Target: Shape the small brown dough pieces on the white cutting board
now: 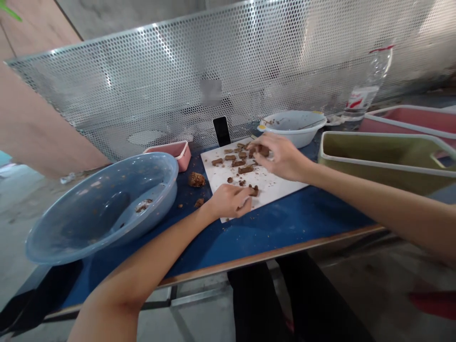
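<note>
On a white board (272,187) lie several short brown clay-like pieces (245,169) and small crumbs. My left hand (233,200) is low over the board's near left part, its fingers closed on a small brown piece (254,191). Farther back, my right hand (283,154) curls its thumb and fingers round a darker brown lump (262,151); its fingers partly hide the lump. A bigger rough brown lump (196,179) sits on the blue table (270,232), left of the board.
A large blue basin (81,204) stands left, beside a small pink box (178,154). A phone (222,131) leans on the perforated metal screen (171,85). Behind are a white basin (295,135) and a plastic bottle (366,88); right, a green bin (384,166) and a pink bin (413,116).
</note>
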{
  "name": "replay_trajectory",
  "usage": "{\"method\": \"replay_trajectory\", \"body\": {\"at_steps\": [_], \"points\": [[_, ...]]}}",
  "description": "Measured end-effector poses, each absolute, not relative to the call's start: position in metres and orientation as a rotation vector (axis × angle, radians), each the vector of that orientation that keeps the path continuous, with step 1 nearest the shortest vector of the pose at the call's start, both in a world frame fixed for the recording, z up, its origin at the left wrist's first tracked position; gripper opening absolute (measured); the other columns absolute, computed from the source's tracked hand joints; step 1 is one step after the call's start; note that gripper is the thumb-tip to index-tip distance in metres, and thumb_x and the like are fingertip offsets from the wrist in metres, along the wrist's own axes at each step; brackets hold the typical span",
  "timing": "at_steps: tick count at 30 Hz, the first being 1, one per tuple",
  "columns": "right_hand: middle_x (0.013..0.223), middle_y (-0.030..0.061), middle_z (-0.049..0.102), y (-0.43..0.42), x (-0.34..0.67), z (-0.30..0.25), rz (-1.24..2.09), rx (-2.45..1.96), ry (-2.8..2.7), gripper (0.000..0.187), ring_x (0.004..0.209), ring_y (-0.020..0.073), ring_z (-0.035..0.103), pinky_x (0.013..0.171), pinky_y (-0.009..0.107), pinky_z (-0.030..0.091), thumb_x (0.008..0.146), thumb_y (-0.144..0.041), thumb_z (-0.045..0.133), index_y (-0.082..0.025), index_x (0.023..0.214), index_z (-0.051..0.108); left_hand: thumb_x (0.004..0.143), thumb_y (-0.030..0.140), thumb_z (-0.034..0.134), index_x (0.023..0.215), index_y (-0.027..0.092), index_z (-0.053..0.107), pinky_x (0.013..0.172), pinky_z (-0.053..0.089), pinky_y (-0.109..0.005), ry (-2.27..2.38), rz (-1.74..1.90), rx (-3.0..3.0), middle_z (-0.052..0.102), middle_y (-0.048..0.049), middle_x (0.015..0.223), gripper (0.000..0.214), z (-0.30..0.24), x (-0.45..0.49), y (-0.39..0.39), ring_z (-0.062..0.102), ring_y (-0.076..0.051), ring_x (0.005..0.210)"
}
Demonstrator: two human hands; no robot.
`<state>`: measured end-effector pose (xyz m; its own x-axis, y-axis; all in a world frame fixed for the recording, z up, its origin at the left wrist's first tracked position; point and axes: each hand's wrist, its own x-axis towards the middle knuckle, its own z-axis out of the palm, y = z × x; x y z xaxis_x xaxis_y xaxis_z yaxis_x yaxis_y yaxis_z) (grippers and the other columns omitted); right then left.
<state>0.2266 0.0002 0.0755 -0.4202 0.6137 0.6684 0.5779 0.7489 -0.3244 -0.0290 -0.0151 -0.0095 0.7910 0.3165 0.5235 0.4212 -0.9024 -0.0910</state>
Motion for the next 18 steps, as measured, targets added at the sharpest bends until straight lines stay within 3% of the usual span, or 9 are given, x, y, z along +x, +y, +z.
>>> {"method": "replay_trajectory", "body": {"at_steps": [5,12,18], "points": [[0.11,0.0095,0.071,0.0,0.152,0.076,0.106,-0.764,-2.038,0.028,0.11,0.03,0.065,0.104,0.048,0.051,0.105,-0.023,0.052,-0.024,0.13,0.065,0.091,0.019,0.05,0.098,0.021,0.074,0.07,0.064,-0.035,-0.714,-0.938,-2.698,0.082,-0.0066,0.086,0.025,-0.01,-0.031,-0.011,0.076,-0.021,0.071],[0.102,0.0054,0.067,0.009,0.089,0.063,0.216,-0.702,-1.976,0.043,0.103,0.0268,0.063,0.101,0.045,0.054,0.104,-0.019,0.055,-0.023,0.146,0.053,0.077,0.018,0.058,0.063,0.021,0.071,0.067,0.064,-0.042,-0.926,-1.069,-2.678,0.076,-0.0079,0.065,0.019,-0.025,-0.03,-0.011,0.075,-0.027,0.063],[0.103,0.004,0.065,0.027,0.083,0.069,0.216,-0.765,-1.839,0.052,0.102,0.0261,0.063,0.101,0.046,0.054,0.103,-0.016,0.052,-0.026,0.154,0.044,0.077,0.02,0.059,0.053,0.021,0.064,0.054,0.052,-0.038,-1.096,-0.997,-2.485,0.066,-0.01,0.054,0.024,-0.009,-0.034,-0.008,0.066,-0.025,0.052]]}}
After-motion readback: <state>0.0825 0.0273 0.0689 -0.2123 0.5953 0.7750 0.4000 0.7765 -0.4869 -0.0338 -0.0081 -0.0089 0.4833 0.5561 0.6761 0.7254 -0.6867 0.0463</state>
